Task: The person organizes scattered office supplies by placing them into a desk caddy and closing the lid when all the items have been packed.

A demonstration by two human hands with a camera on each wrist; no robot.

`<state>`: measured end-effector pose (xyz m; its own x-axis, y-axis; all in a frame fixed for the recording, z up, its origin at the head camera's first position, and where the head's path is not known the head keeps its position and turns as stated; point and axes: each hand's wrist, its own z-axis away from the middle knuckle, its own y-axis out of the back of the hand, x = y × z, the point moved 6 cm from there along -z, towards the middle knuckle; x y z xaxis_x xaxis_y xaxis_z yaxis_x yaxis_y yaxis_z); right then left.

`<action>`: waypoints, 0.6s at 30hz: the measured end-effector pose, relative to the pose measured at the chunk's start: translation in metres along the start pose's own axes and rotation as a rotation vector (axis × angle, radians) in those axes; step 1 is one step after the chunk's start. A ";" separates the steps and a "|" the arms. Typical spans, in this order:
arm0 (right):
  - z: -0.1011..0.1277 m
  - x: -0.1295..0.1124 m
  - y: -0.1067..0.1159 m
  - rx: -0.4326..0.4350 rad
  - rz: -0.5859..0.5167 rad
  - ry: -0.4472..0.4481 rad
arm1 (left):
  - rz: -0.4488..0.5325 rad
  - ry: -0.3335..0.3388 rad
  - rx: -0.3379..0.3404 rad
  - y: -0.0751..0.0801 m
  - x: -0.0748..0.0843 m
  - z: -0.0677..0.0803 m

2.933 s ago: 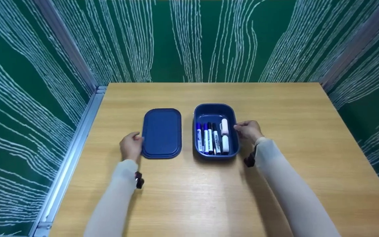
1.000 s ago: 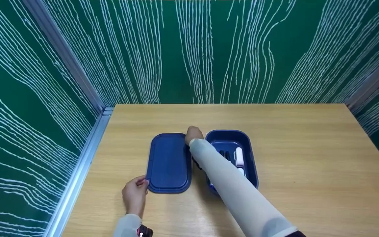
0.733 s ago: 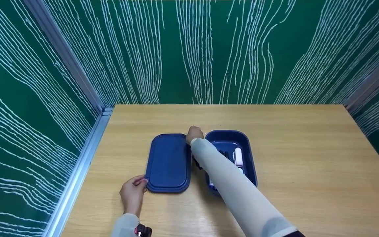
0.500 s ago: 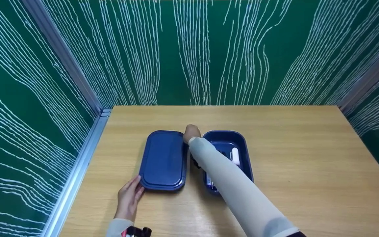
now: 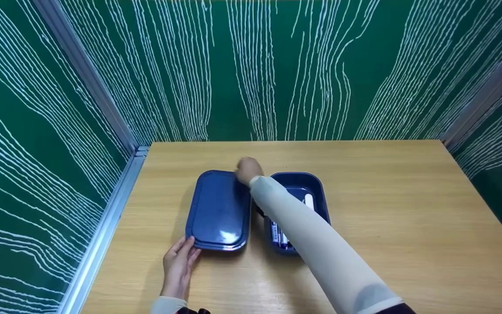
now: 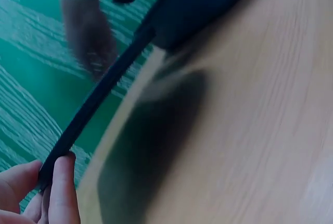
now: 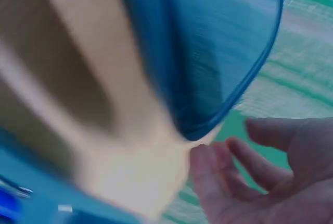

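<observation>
Step in hand: lifting lid (image 5: 218,210) off table (image 5: 399,209), beside box (image 5: 318,185). Your left hand (image 5: 179,262) pinches near edge; right hand (image 5: 247,169), fingers loose, touches far corner. Next: firm up right-hand hold, carry lid level over box.

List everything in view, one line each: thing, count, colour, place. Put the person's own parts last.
lid: one, dark blue, on the table left of the box, near edge raised off the wood in the left wrist view.
box: one, dark blue, open, on the table right of the lid, partly behind the right sleeve.
markers: several, white and blue, lying in the box; count hidden by the sleeve.
table: one, light wood, under it all.
walls: green with white lines, on three sides.
rail: one, grey metal, along the table's left edge.
left hand: fingers at the lid's near left corner.
right hand: blurred, at the lid's far right corner; grip unclear.
sleeves: two, pale.
</observation>
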<state>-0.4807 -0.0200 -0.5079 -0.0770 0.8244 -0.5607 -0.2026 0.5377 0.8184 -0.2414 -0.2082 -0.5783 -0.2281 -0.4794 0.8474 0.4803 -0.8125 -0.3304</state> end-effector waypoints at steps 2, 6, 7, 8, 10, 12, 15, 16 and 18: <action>0.003 -0.024 0.000 -0.044 0.015 0.128 | 0.005 0.000 0.013 -0.005 -0.001 0.007; 0.008 -0.067 -0.017 -0.228 0.079 0.306 | 0.010 -0.013 0.040 -0.008 -0.004 0.020; 0.009 -0.072 -0.022 -0.268 0.090 0.315 | 0.010 -0.016 0.043 -0.008 -0.005 0.022; 0.008 -0.074 -0.026 -0.295 0.102 0.307 | 0.007 -0.017 0.043 -0.009 -0.006 0.025; 0.006 -0.073 -0.032 -0.320 0.122 0.270 | 0.004 -0.021 0.040 -0.009 -0.008 0.029; 0.002 -0.068 -0.037 -0.319 0.160 0.237 | 0.007 -0.019 0.044 -0.008 -0.010 0.031; -0.004 -0.055 -0.035 -0.291 0.200 0.200 | 0.016 -0.018 0.046 -0.009 -0.012 0.032; -0.006 -0.053 -0.035 -0.287 0.208 0.195 | 0.021 -0.012 0.044 -0.009 -0.012 0.032; -0.008 -0.049 -0.033 -0.277 0.207 0.187 | 0.050 0.006 0.032 -0.010 -0.013 0.032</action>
<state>-0.4778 -0.0795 -0.5083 -0.3152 0.8505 -0.4210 -0.4181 0.2738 0.8661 -0.2159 -0.1826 -0.5728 -0.2077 -0.5211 0.8278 0.5178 -0.7765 -0.3589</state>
